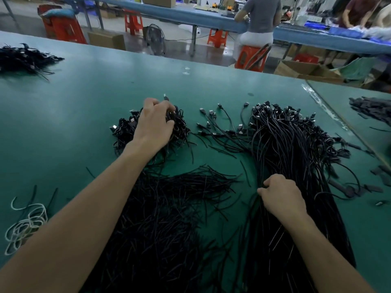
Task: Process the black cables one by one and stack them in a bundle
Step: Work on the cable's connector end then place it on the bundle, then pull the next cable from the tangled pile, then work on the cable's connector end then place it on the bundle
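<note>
Bench point(88, 98) was green. Cables point(292, 149) were black, plugs silver. Cord point(27, 225) at left was white. Stools point(250, 57) were orange-red.

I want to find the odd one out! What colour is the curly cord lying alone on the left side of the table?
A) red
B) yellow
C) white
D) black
C: the coiled cord is white, while the black cables lie in piles further right.
</note>
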